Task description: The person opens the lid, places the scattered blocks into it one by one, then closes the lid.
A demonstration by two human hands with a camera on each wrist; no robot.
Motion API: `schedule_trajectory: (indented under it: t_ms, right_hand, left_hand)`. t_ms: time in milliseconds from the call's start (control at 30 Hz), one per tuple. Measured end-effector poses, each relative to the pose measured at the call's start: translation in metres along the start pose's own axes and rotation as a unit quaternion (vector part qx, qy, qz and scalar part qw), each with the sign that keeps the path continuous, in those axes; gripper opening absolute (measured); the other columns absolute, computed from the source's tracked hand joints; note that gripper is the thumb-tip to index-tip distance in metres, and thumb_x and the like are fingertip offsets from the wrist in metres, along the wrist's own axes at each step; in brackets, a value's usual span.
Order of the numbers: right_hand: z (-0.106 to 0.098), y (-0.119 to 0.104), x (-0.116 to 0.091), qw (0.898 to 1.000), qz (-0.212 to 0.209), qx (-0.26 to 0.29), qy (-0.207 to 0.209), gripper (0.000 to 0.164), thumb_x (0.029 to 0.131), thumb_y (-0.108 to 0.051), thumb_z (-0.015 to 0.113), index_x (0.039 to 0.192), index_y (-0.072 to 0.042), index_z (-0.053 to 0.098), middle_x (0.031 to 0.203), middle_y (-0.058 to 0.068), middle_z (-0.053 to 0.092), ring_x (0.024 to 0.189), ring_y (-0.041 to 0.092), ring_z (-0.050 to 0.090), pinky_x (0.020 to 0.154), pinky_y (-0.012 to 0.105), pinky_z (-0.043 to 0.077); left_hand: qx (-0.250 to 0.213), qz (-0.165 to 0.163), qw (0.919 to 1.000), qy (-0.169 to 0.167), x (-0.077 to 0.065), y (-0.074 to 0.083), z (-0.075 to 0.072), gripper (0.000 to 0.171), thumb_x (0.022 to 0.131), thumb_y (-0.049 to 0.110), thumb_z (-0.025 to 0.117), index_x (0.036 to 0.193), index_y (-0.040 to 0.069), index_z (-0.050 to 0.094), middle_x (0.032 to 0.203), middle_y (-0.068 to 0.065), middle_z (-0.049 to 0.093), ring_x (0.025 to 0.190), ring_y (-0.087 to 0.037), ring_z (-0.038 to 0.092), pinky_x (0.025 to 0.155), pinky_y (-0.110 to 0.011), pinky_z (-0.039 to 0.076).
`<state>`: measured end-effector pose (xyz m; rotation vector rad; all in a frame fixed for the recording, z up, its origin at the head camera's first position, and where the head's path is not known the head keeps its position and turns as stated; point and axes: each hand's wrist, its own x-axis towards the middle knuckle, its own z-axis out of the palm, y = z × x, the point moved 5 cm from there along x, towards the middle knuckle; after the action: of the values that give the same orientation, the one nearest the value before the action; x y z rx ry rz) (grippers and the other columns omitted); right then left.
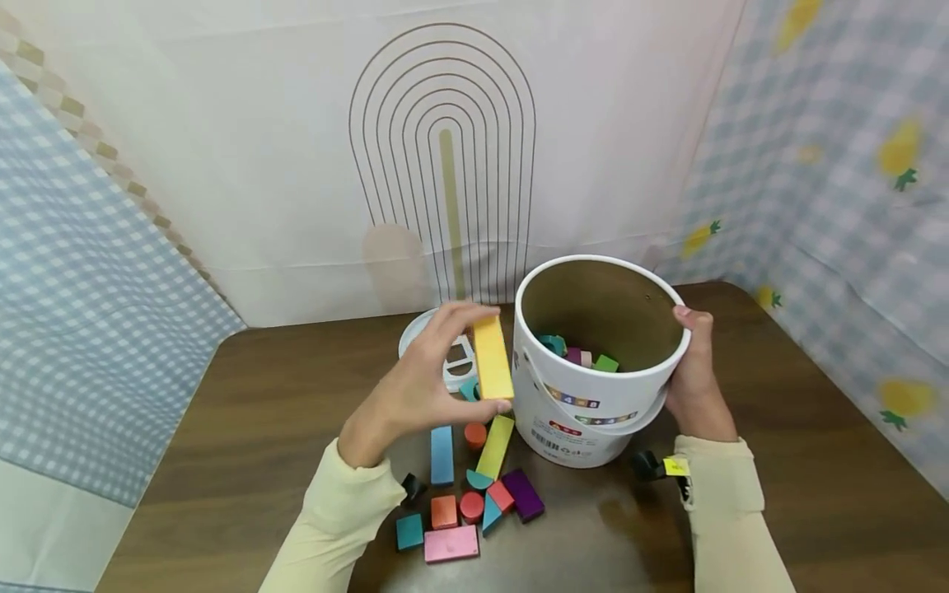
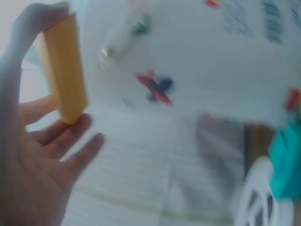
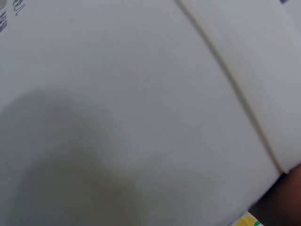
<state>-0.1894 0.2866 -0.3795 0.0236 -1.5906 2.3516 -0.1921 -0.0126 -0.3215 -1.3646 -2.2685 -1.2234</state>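
Observation:
My left hand (image 1: 423,379) pinches a yellow rectangular block (image 1: 493,359) between thumb and fingers, held up just left of the bucket. In the left wrist view the yellow block (image 2: 63,68) stands on end in the grip, beside the bucket's printed wall. My right hand (image 1: 695,362) grips the right rim of the white bucket (image 1: 571,445), thumb over the edge. The bucket tilts a little, and several blocks, among them a green block (image 1: 606,363), lie inside it. Its white wall (image 3: 141,94) fills the right wrist view.
On the table below the left hand lie several blocks, including a blue block (image 1: 441,455), a purple block (image 1: 523,495) and a pink block (image 1: 451,544). A white openwork lid (image 1: 412,331) lies behind the left hand. Patterned cloths hang around the table (image 1: 259,428).

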Motion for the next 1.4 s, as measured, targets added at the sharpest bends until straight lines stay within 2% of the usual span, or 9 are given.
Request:
schedule_trajectory:
  t_ms: [133,300,467,600,733,867,967,1233,1400]
  right_hand:
    - [-0.001,-0.002,0.001,1.0,0.003,-0.001,-0.002,0.043,0.092,-0.044,0.04,0.121,-0.015,0.054,0.117,0.0,0.057,0.107,0.017,0.051,0.095,0.033,0.038]
    - [-0.001,-0.002,-0.002,1.0,0.003,-0.014,0.011,0.042,0.092,-0.044,0.038,0.118,-0.015,0.056,0.114,0.0,0.058,0.104,0.016,0.053,0.092,0.032,0.04]
    - [0.004,0.0,-0.001,1.0,0.006,-0.02,0.014,0.044,0.092,-0.045,0.038,0.119,-0.014,0.054,0.115,0.001,0.056,0.105,0.016,0.052,0.093,0.031,0.039]
    - [0.006,0.0,0.002,1.0,0.005,-0.017,0.01,0.045,0.091,-0.046,0.039,0.12,-0.014,0.053,0.118,0.001,0.054,0.108,0.016,0.051,0.095,0.03,0.039]
    - [0.003,-0.001,0.003,1.0,0.0,-0.011,0.012,0.044,0.091,-0.045,0.039,0.119,-0.014,0.054,0.118,0.003,0.054,0.108,0.018,0.05,0.095,0.033,0.038]
    - [0.001,0.001,0.001,1.0,0.006,-0.014,0.015,0.043,0.091,-0.045,0.04,0.118,-0.014,0.055,0.116,0.003,0.055,0.107,0.02,0.05,0.095,0.037,0.037]
    - [0.001,0.003,0.001,1.0,0.012,-0.018,0.015,0.043,0.091,-0.045,0.039,0.117,-0.015,0.055,0.116,0.003,0.055,0.107,0.02,0.05,0.095,0.038,0.036]
    - [0.003,0.002,0.003,1.0,0.008,-0.02,0.006,0.043,0.091,-0.045,0.039,0.118,-0.015,0.055,0.117,0.005,0.054,0.108,0.021,0.05,0.096,0.039,0.035]
    - [-0.002,0.002,0.002,1.0,0.015,-0.013,0.008,0.042,0.092,-0.045,0.039,0.119,-0.016,0.054,0.117,0.002,0.055,0.109,0.02,0.05,0.097,0.038,0.035]
  left_hand:
    - [-0.054,0.047,0.9972,0.021,0.03,0.023,0.0,0.084,0.072,0.037,0.082,0.143,0.013,0.043,0.137,0.002,0.045,0.117,-0.013,0.047,0.095,-0.036,0.046]
    - [-0.072,0.062,0.9939,-0.056,0.066,0.041,0.021,0.084,0.074,0.042,0.078,0.144,0.015,0.04,0.134,0.005,0.047,0.117,-0.007,0.047,0.099,-0.03,0.043]
    - [0.016,0.001,0.9911,-0.132,0.09,0.036,0.042,0.091,0.074,0.066,0.067,0.146,0.02,0.038,0.128,0.012,0.048,0.112,0.001,0.045,0.096,-0.023,0.041]
    - [0.121,-0.062,0.9755,-0.173,0.107,0.027,0.051,0.096,0.072,0.076,0.059,0.146,0.018,0.04,0.127,0.009,0.051,0.109,-0.002,0.049,0.092,-0.025,0.043]
    - [0.179,-0.099,0.9412,-0.269,0.124,0.02,0.066,0.086,0.074,0.072,0.061,0.136,0.013,0.051,0.12,0.004,0.057,0.102,-0.008,0.053,0.085,-0.027,0.046]
    - [0.154,-0.136,0.8901,-0.407,0.126,0.013,0.083,0.058,0.082,0.057,0.062,0.123,0.017,0.061,0.108,0.007,0.061,0.096,-0.009,0.056,0.079,-0.027,0.047]
    - [0.115,-0.166,0.8529,-0.481,0.122,0.009,0.09,0.04,0.086,0.045,0.061,0.117,0.019,0.064,0.106,0.009,0.063,0.094,-0.008,0.059,0.077,-0.026,0.048]
    - [0.14,-0.232,0.7769,-0.569,0.119,0.003,0.095,0.022,0.091,0.031,0.054,0.096,0.015,0.069,0.095,0.003,0.067,0.087,-0.012,0.059,0.074,-0.027,0.048]
    - [0.16,-0.253,0.7478,-0.592,0.119,0.003,0.099,0.028,0.093,0.037,0.052,0.093,0.017,0.071,0.096,0.005,0.068,0.089,-0.011,0.059,0.079,-0.028,0.047]
